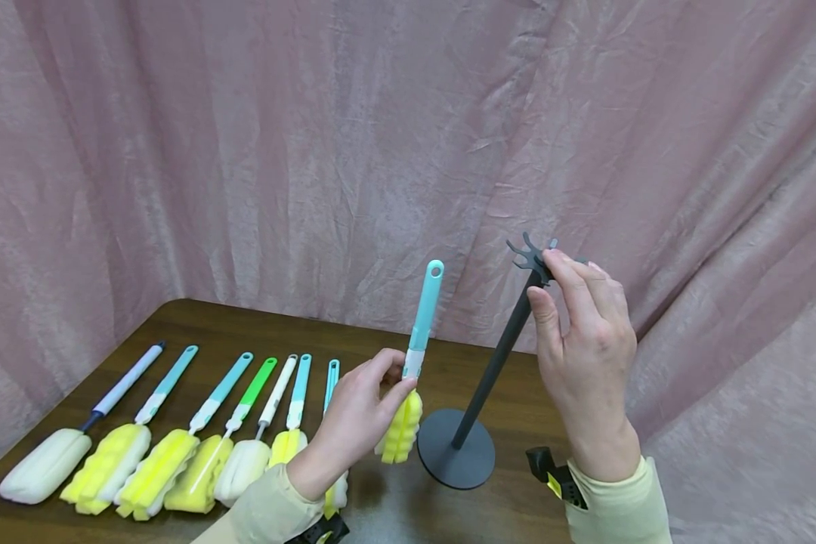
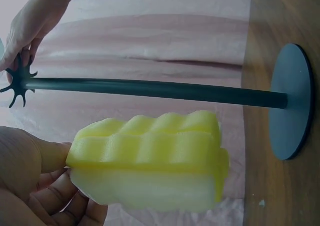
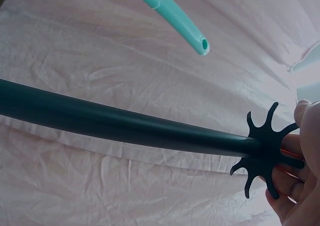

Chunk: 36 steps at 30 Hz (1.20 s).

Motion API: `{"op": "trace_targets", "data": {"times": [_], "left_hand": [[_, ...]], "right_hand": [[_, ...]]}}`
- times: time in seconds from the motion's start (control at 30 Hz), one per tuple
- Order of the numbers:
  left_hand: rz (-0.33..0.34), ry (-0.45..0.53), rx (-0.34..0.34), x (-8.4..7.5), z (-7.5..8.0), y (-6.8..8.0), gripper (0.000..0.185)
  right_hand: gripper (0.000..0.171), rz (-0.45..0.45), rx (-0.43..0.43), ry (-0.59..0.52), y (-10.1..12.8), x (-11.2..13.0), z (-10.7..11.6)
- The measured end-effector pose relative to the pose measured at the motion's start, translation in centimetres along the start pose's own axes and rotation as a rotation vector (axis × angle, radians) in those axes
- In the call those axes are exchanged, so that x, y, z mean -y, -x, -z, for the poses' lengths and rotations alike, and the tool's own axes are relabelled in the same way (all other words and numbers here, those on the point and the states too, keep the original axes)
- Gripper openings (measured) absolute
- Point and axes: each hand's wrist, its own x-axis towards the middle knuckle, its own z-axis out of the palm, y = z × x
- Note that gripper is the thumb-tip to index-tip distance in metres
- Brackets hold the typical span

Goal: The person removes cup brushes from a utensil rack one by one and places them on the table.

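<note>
My left hand (image 1: 359,404) pinches a sponge bottle brush (image 1: 425,313) just below its light-blue handle. The brush stands nearly upright above the table, handle on top and yellow-and-white sponge (image 2: 150,151) below. To its right is a dark stand (image 1: 499,359) with a round base and a ring of curved hooks (image 3: 265,153) at the top. My right hand (image 1: 588,347) holds that hooked top, thumb on the near side and fingers behind it. In the right wrist view, the holed end of the blue handle (image 3: 180,23) appears apart from the hooks.
Several more sponge brushes lie side by side on the left of the brown wooden table (image 1: 245,321), among them a white one (image 1: 44,465) and a green-handled one (image 1: 255,393). A pink curtain (image 1: 381,151) hangs behind the table.
</note>
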Motion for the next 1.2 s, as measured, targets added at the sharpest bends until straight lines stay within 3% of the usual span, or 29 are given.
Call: {"op": "trace_targets", "data": {"times": [0.67, 0.97, 1.2], "left_hand": [[0.099, -0.028, 0.057, 1.6, -0.5, 0.5, 0.021], [0.064, -0.064, 0.051, 2.1, -0.5, 0.7, 0.045], [0.076, -0.095, 0.052, 2.6, -0.6, 0.7, 0.051]], "right_hand": [[0.055, 0.001, 0.004, 0.004, -0.1, 0.1, 0.0], [0.056, -0.009, 0.008, 0.014, -0.1, 0.1, 0.0], [0.056, -0.004, 0.009, 0.01, -0.1, 0.0, -0.1]]}}
